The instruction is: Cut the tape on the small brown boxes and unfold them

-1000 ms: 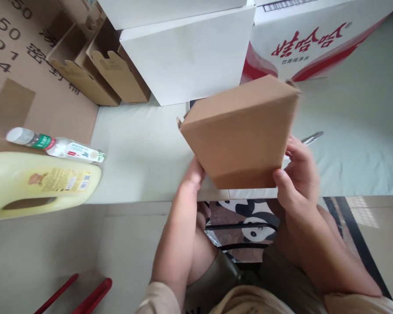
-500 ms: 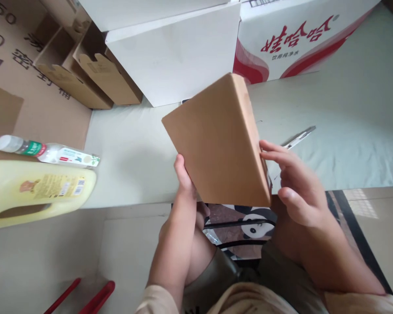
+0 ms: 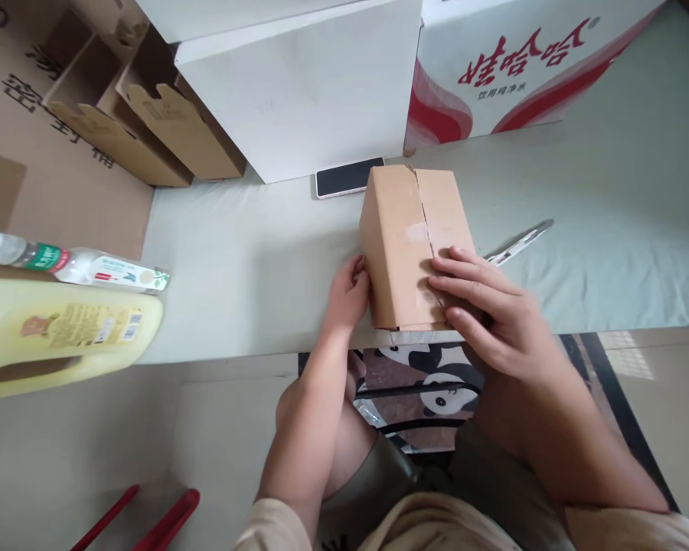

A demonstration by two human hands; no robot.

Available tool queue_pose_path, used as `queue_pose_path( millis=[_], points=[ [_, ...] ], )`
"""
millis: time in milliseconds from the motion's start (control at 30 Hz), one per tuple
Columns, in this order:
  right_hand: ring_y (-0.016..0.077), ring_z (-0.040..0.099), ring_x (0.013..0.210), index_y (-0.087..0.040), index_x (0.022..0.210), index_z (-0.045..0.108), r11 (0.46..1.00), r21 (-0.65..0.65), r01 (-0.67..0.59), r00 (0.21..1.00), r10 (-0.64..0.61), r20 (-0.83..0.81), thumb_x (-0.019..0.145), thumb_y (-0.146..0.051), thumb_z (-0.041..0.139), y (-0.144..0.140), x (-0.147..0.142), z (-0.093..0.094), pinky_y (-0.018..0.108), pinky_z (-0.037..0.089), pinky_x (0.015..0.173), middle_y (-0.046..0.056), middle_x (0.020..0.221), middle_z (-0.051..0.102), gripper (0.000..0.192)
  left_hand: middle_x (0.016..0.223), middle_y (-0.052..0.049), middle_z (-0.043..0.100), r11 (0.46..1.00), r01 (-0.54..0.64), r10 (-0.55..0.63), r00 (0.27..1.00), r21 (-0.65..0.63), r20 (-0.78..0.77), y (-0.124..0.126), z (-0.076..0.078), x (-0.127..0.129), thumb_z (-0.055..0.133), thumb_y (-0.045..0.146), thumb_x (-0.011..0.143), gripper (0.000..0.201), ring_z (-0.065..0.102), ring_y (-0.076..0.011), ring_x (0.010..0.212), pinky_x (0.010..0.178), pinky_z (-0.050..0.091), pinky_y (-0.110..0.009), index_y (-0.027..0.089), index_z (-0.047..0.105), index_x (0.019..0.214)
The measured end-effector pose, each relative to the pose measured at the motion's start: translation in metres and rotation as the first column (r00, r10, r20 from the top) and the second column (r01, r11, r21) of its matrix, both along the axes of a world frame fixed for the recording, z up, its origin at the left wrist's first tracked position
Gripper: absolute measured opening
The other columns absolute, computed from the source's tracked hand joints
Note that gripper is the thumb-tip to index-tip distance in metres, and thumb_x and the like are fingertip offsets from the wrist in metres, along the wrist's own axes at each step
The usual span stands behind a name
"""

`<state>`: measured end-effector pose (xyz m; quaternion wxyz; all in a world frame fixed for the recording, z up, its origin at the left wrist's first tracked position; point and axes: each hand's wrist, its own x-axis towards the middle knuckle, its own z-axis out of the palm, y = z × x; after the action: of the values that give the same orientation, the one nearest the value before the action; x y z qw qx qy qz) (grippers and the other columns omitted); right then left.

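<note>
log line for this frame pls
left hand: steadies cardboard box side | right hand: flat on top seam | box: on table

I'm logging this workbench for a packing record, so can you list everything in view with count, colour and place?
Small carton: one, brown, near table edge, flap seam up.
Phone: one, black screen, behind the carton.
Metal blade tool: one, silver, right of the carton.
White boxes: two, stacked, at the back.
Printed case: one, white and red, back right.
Open cartons: two, brown, back left.
Jug: one, yellow, far left.
Bottle: one, clear, behind the jug.
Left hand: on the carton's side.
Right hand: flat on the carton's top.
</note>
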<state>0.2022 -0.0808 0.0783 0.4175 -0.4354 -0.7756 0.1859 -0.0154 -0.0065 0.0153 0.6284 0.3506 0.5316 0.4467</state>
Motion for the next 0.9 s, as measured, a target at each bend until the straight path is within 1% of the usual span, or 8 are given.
queue_pose_path(
  millis=[100, 233, 467, 533, 600, 700, 767, 900],
  points=[
    [0.0308, 0.059, 0.145, -0.026, 0.139, 0.069, 0.998, 0.028, -0.059, 0.998, 0.058, 0.028, 0.094, -0.02, 0.067, 0.005, -0.004, -0.004, 0.055, 0.051, 0.123, 0.01, 0.144, 0.071, 0.046, 0.154, -0.01, 0.063, 0.968, -0.061, 0.099, 0.984, 0.244, -0.148, 0.005, 0.002, -0.008, 0.078, 0.047, 0.085, 0.051, 0.053, -0.0332, 0.149, 0.126, 0.041, -0.05, 0.028, 0.067, 0.132],
    [0.0267, 0.059, 0.145, -0.023, 0.143, 0.065, 0.953, -0.004, -0.304, 0.95, 0.303, 0.071, 0.095, -0.023, 0.067, 0.003, -0.013, 0.003, 0.048, 0.053, 0.121, 0.009, 0.142, 0.072, 0.048, 0.166, -0.006, 0.048, 0.822, -0.101, 0.178, 0.981, 0.561, -0.083, 0.016, 0.008, -0.027, 0.066, 0.071, 0.087, 0.068, 0.04, -0.0304, 0.16, 0.129, 0.036, -0.045, 0.034, 0.055, 0.144],
    [0.0239, 0.067, 0.134, -0.024, 0.126, 0.071, 0.923, -0.019, -0.385, 0.923, 0.385, 0.011, 0.097, -0.023, 0.064, -0.005, -0.02, 0.013, 0.042, 0.056, 0.116, 0.007, 0.13, 0.077, 0.03, 0.122, -0.005, 0.071, 0.847, -0.114, 0.129, 0.992, 0.52, 0.008, 0.018, 0.017, -0.036, 0.074, 0.048, 0.083, 0.033, 0.07, -0.027, 0.113, 0.098, 0.057, -0.04, 0.029, 0.067, 0.109],
    [0.023, 0.074, 0.115, -0.026, 0.112, 0.073, 0.981, -0.006, -0.196, 0.979, 0.195, -0.056, 0.096, -0.025, 0.063, -0.005, -0.014, 0.012, 0.039, 0.062, 0.1, 0.007, 0.116, 0.079, 0.019, 0.117, -0.004, 0.071, 0.85, -0.151, 0.124, 0.989, 0.504, 0.087, 0.018, 0.018, -0.033, 0.072, 0.043, 0.084, 0.027, 0.071, -0.0248, 0.106, 0.091, 0.057, -0.037, 0.029, 0.066, 0.107],
    [0.0221, 0.075, 0.094, -0.026, 0.103, 0.074, 0.978, -0.095, 0.186, 0.979, -0.193, -0.062, 0.097, -0.03, 0.06, -0.001, -0.002, 0.009, 0.037, 0.062, 0.082, 0.006, 0.1, 0.078, 0.016, 0.116, -0.003, 0.071, 0.856, -0.161, 0.107, 0.985, 0.491, 0.137, 0.019, 0.016, -0.031, 0.072, 0.04, 0.083, 0.027, 0.071, -0.0235, 0.101, 0.085, 0.058, -0.035, 0.028, 0.064, 0.106],
    [0.0243, 0.071, 0.083, -0.025, 0.125, 0.071, 0.689, -0.331, 0.645, 0.764, -0.585, 0.27, 0.094, -0.038, 0.057, 0.016, 0.021, -0.004, 0.04, 0.058, 0.076, 0.008, 0.097, 0.076, 0.036, 0.11, -0.003, 0.071, 0.856, -0.168, 0.099, 0.981, 0.489, 0.164, 0.024, 0.013, -0.03, 0.073, 0.038, 0.078, 0.03, 0.07, -0.0209, 0.091, 0.076, 0.057, -0.032, 0.027, 0.062, 0.103],
    [0.031, 0.072, 0.097, -0.024, 0.148, 0.059, 0.535, -0.389, 0.75, 0.653, -0.504, 0.565, 0.091, -0.043, 0.058, 0.03, 0.036, -0.015, 0.046, 0.057, 0.083, 0.012, 0.112, 0.076, 0.06, 0.106, -0.003, 0.071, 0.845, -0.186, 0.112, 0.978, 0.502, 0.174, 0.027, 0.011, -0.03, 0.073, 0.036, 0.075, 0.03, 0.069, -0.0189, 0.086, 0.071, 0.055, -0.03, 0.026, 0.062, 0.101],
    [0.0366, 0.068, 0.115, -0.024, 0.142, 0.061, 0.452, -0.389, 0.803, 0.555, -0.328, 0.765, 0.091, -0.049, 0.053, 0.035, 0.054, -0.032, 0.045, 0.053, 0.09, 0.017, 0.13, 0.071, 0.057, 0.105, -0.002, 0.072, 0.825, -0.189, 0.116, 0.979, 0.532, 0.168, 0.03, 0.008, -0.03, 0.07, 0.033, 0.076, 0.027, 0.066, -0.0176, 0.08, 0.067, 0.053, -0.029, 0.026, 0.062, 0.1]
  ],
)
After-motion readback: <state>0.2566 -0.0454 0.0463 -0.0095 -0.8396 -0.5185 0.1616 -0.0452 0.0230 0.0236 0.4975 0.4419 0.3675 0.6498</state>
